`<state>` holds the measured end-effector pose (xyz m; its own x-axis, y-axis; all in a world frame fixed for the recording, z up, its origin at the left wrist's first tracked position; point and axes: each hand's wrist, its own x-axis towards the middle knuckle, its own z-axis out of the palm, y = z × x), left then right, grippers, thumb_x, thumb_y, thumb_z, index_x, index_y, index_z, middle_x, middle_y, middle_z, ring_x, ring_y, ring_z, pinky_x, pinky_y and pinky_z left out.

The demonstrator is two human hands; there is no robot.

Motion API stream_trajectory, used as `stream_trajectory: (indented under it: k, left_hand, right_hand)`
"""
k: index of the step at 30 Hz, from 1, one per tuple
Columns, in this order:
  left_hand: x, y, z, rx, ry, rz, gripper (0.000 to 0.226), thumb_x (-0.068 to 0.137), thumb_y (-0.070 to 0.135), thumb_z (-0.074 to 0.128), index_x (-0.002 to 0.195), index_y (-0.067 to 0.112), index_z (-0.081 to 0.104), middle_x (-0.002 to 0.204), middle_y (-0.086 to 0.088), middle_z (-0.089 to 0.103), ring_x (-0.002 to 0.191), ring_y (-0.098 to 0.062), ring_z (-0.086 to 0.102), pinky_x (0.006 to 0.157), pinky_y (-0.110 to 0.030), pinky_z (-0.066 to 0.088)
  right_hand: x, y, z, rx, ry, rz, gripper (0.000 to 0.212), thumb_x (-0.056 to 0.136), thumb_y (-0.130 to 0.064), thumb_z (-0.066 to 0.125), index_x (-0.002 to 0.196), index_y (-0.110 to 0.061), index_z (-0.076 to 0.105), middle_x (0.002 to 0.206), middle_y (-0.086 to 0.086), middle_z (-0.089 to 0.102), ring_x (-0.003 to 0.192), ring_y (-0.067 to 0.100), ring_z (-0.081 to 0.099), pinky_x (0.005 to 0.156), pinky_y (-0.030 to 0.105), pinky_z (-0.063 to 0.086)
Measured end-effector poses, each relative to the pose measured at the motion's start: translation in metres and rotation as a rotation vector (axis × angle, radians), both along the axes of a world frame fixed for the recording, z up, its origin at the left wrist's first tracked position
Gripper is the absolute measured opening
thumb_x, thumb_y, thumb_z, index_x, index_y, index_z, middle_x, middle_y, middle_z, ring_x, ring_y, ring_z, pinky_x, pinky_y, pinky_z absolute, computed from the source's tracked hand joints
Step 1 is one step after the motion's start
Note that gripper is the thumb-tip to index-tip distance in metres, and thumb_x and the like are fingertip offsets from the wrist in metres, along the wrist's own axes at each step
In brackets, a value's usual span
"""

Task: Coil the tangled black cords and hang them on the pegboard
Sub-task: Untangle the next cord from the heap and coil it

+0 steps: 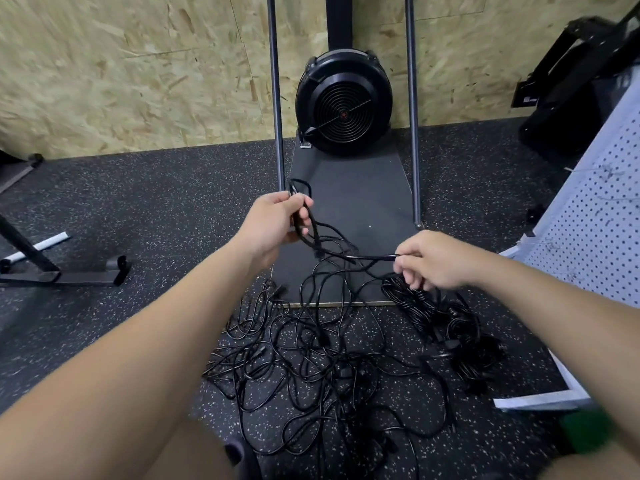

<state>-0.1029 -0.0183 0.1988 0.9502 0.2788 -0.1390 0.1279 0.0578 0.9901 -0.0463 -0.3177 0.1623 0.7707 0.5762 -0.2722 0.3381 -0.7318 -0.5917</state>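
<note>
My left hand [273,225] grips a small bunch of cord loops [304,216], fingers curled round them, raised over the near part of the dark platform [360,188]. My right hand [434,259] pinches one strand [367,257] between thumb and fingers; that strand runs roughly level from the loops across to the right hand, with a slight sag.

The rest of the cords [322,362] lie in a loose tangle on the speckled floor [145,209], just in front of the platform's near edge, some strands rising from the pile toward my hands. A tighter bundle [446,323] sits at the tangle's right side, near the pegboard [585,216].

The pegboard leans tilted at far right, its white frame edge touching the floor beside the bundle. Hooks on it are too small to tell.

Behind the platform stands a round black fan unit [343,102] against the chipboard wall [121,71], with two upright poles [276,98] on either side of it. A black metal stand foot [62,275] lies on the floor at left, well apart from the cords. Open floor lies between that foot and the tangle.
</note>
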Motion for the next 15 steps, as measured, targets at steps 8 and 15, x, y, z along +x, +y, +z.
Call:
stream_trajectory:
  k: [8,15]
  left_hand:
    - [0.004,0.018,0.012,0.054,0.014,0.014,0.025,0.11,0.004,0.05,0.091,0.006,0.065,0.071,-0.001,0.053,0.058,-0.013,0.042,0.05,-0.025,0.023]
    - [-0.002,0.026,0.008,0.057,0.026,0.01,0.026,0.112,0.004,0.049,0.091,0.006,0.064,0.071,-0.001,0.052,0.06,-0.013,0.041,0.05,-0.025,0.024]
  right_hand:
    - [0.011,-0.018,0.012,-0.091,-0.023,0.006,0.033,0.114,-0.015,0.048,0.093,-0.01,0.073,0.081,0.007,0.079,0.065,0.019,0.077,0.056,0.023,0.05]
    - [0.01,-0.03,-0.001,0.126,0.34,-0.166,0.034,0.117,-0.011,0.045,0.105,0.006,0.073,0.091,0.023,0.079,0.084,0.034,0.081,0.069,0.038,0.064]
